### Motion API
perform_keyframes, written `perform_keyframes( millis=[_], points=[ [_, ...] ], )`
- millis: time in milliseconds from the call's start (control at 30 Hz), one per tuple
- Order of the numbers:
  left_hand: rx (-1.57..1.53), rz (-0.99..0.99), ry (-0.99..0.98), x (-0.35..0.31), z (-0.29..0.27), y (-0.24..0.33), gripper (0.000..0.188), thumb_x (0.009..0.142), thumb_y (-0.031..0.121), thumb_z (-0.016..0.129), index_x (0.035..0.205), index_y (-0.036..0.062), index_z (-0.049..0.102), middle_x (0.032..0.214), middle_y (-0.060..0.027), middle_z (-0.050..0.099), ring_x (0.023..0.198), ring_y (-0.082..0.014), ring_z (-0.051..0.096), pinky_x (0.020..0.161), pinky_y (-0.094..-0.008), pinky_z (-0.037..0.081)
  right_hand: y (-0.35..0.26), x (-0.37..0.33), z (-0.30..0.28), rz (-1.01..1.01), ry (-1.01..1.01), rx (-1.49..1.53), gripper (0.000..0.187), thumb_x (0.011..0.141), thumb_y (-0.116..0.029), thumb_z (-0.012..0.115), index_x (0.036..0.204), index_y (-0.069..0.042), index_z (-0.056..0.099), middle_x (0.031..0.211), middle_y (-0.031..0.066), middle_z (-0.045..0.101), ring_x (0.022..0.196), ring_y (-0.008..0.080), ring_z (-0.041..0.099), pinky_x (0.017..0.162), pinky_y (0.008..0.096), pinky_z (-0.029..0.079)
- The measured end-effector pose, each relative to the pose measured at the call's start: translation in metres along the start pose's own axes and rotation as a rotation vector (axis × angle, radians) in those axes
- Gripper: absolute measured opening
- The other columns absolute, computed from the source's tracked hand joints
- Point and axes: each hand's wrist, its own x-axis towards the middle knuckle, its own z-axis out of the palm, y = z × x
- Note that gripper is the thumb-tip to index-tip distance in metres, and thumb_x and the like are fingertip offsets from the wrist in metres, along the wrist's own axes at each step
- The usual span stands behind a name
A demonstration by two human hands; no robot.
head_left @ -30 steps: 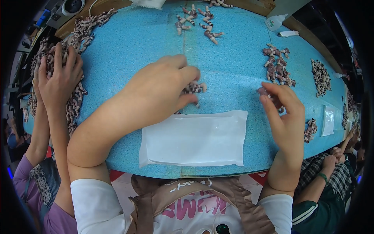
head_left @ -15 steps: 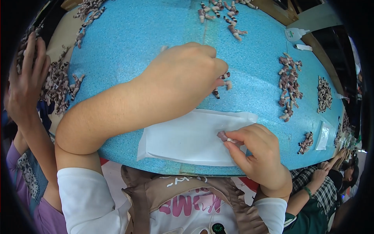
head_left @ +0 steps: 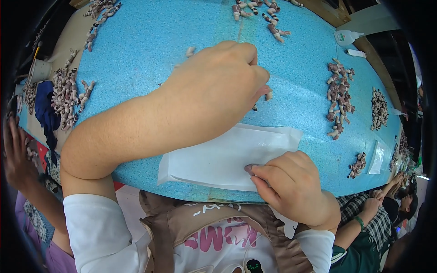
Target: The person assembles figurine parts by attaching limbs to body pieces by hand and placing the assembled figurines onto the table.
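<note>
From where I stand, the small mauve-brown piece (head_left: 248,168) sits at the tips of the right hand (head_left: 291,179), its thumb and forefinger pinched together on it. Its visible end pokes out leftward, over the near right part of the white packet (head_left: 205,166). The packet lies flat along the blue counter's (head_left: 132,66) near edge, long axis running left to right.

Almost straight ahead of that piece, past the packet's far edge, the left hand (head_left: 230,75) arches down toward the counter. A pale bit (head_left: 269,95) peeks out just beside its fingertips; the left hand is plainly nearer to that one, the right to the mauve piece.

The left fingers curl under, so I can't tell whether that grip is clamped on anything or merely resting. The back of the hand and the forearm cover whatever lies beneath, though another pale piece (head_left: 190,52) shows beyond the wrist. Most of the mauve piece is swallowed by the right fingertips, and I can't make out whether it touches the packet.
</note>
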Motion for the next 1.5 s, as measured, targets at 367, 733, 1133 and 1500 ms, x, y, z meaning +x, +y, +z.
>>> perform_keyframes(
  millis=[367, 733, 1133, 1500],
  points=[
    [-0.251, -0.094, -0.033, 0.009, -0.004, 0.006, 0.013, 0.084, 0.012, 0.064, 0.088, 0.0001, 0.061, 0.068, -0.0095, 0.057, 0.061, -0.0212, 0.054, 0.055, -0.0308, 0.043, 0.001, 0.003, 0.001, 0.041, 0.035, 0.018, 0.018, 0.07, -0.01, 0.07, 0.086, -0.007, 0.063, 0.072, 0.0041, 0.056, 0.064, 0.0218, 0.055, 0.057, 0.0346, 0.041],
    [-1.313, -0.552, -0.311, 0.013, -0.015, 0.01, 0.019, 0.087, 0.013, 0.065, 0.102, 0.0018, 0.063, 0.089, 0.0009, 0.061, 0.076, -0.0042, 0.052, 0.066, -0.0195, 0.043, 0.014, -0.002, -0.028, 0.533, 0.109, 1.224, 0.015, 0.087, -0.007, 0.062, 0.098, 0.003, 0.061, 0.097, 0.0101, 0.067, 0.083, 0.0116, 0.061, 0.07, 0.0256, 0.048],
    [-1.516, -0.597, -0.408, 0.003, -0.012, 0.025, 0.02, 0.087, 0.011, 0.064, 0.105, 0.0018, 0.058, 0.093, -0.0024, 0.061, 0.082, -0.0055, 0.057, 0.072, -0.019, 0.046, 0.022, 0.002, -0.021, 0.468, 0.382, 1.389, 0.021, 0.088, -0.011, 0.062, 0.105, 0.002, 0.058, 0.097, 0.0082, 0.065, 0.084, 0.0102, 0.06, 0.068, 0.0226, 0.047],
    [-1.245, -0.487, -0.353, 0.001, -0.013, 0.029, 0.016, 0.09, 0.01, 0.06, 0.101, -0.0019, 0.055, 0.091, -0.0019, 0.057, 0.081, -0.0077, 0.052, 0.071, -0.0217, 0.043, 0.017, 0.001, -0.011, 0.425, 0.47, 0.867, 0.018, 0.083, -0.004, 0.066, 0.098, 0.001, 0.06, 0.085, 0.0026, 0.064, 0.072, 0.0058, 0.051, 0.063, 0.0205, 0.041]
  ],
)
